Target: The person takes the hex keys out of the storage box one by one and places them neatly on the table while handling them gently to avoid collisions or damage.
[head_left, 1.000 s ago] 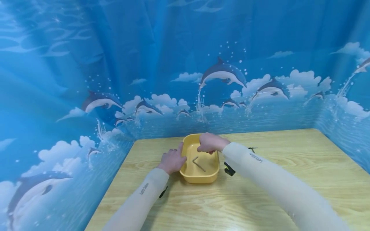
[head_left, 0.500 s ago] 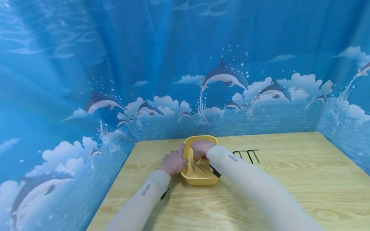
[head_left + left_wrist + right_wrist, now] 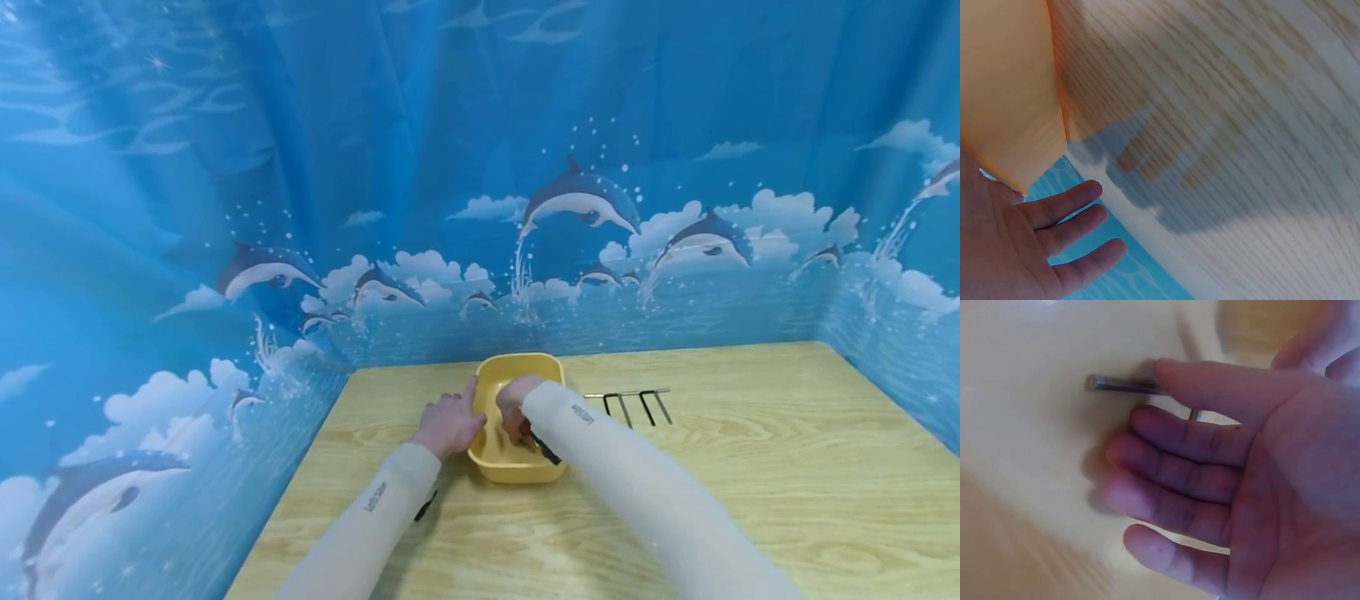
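A yellow plastic bin point(image 3: 517, 477) stands near the table's back edge. My left hand point(image 3: 448, 423) rests on its left rim; in the left wrist view, several fingers point(image 3: 1082, 265) spread loosely beside the bin wall. Inside the bin, my right hand point(image 3: 514, 407) reaches down to the floor. In the right wrist view, its thumb and index finger pinch an L-shaped hex key point(image 3: 1113, 384), whose end sticks out past the thumb tip. The other fingers curl loosely near the bin floor. My right hand and sleeve hide this key in the head view.
Several L-shaped hex keys point(image 3: 648, 408) lie in a row on the wooden table point(image 3: 757, 467), to the right of the bin. A blue dolphin-print curtain point(image 3: 420, 200) surrounds the table at the back and sides.
My right hand has come from the bin's far right side down onto the hex key inside. Its sleeve uncovers the row of keys on the table. My left hand stays at the rim.
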Demonstrator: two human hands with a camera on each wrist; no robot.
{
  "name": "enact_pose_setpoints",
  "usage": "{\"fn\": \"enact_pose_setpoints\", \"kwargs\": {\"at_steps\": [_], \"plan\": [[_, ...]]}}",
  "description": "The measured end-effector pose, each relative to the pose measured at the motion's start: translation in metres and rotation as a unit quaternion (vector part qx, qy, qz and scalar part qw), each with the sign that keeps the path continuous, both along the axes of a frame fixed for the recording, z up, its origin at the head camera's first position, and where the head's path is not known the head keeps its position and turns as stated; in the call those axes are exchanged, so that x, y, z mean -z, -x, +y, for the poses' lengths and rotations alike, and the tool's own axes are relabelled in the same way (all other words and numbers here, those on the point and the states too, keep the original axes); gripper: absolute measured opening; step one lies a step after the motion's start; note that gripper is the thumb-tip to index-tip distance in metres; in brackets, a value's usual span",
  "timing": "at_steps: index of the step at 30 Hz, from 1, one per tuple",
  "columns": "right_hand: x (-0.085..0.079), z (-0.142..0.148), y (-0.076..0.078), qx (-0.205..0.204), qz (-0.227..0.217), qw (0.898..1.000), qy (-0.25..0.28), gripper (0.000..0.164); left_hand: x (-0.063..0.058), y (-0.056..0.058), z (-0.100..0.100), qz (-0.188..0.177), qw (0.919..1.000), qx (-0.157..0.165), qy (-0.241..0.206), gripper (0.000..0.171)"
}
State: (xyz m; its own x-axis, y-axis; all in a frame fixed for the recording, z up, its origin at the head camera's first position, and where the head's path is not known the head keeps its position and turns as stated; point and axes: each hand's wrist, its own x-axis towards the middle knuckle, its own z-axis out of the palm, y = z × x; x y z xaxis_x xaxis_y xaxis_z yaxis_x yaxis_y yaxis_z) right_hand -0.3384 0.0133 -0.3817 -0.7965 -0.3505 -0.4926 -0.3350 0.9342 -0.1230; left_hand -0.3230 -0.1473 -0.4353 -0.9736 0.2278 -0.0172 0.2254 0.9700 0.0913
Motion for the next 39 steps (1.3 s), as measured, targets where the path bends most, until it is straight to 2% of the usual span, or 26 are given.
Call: {"fn": "enact_pose_setpoints", "kwargs": {"at_steps": [11, 17, 24, 31, 39], "plan": [[-0.001, -0.001, 0.000, -0.041, 0.000, 0.999, -0.027, 0.012, 0.001, 0.001, 0.000, 0.013, 0.9999, 0.005, 0.007, 0.071], [-0.001, -0.002, -0.002, -0.054, 0.031, 0.997, -0.055, 0.013, 0.001, 0.001, 0.000, 0.012, 0.9999, 0.000, 0.002, 0.071], [0.004, 0.003, 0.001, -0.012, -0.012, 1.000, 0.013, 0.004, 0.000, -0.002, 0.000, 0.007, 1.0000, 0.001, 0.001, 0.071], [0.006, 0.010, 0.010, -0.069, -0.042, 0.996, 0.035, 0.030, -0.001, -0.004, 0.000, 0.007, 1.0000, -0.003, 0.001, 0.070], [-0.003, 0.030, 0.011, -0.112, 0.016, 0.990, 0.082, 0.028, -0.001, -0.003, 0.001, 0.002, 0.9999, -0.006, 0.010, 0.071]]}}
